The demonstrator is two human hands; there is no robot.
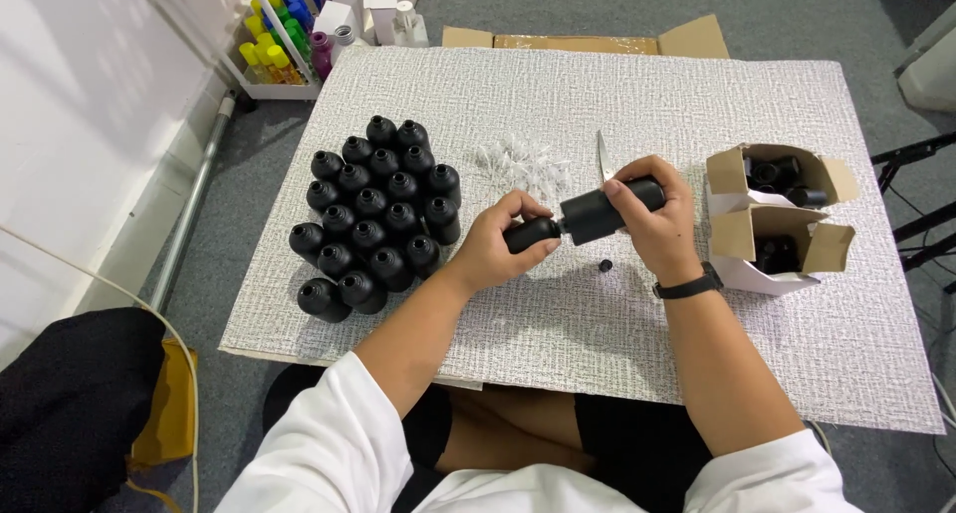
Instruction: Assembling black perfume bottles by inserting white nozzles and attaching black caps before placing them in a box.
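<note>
My right hand (pixel 652 214) grips a black bottle (pixel 597 212) lying sideways above the white textured table (pixel 617 324). My left hand (pixel 498 244) pinches a black cap (pixel 530 234) at the bottle's neck end. Left of my hands stands a cluster of several upright black bottles (pixel 373 209). A pile of small white plastic pieces (pixel 523 162) lies just beyond my hands, with a knife blade (pixel 603 156) beside it. A tiny black piece (pixel 604 266) rests on the table under the bottle.
Two open cardboard boxes (pixel 772 219) holding black bottles stand at the right. A flat cardboard box (pixel 588 41) lies at the far edge. A white rack (pixel 284 35) of coloured bottles and white boxes stands on the floor at back left. A black cloth (pixel 70 403) lies at lower left.
</note>
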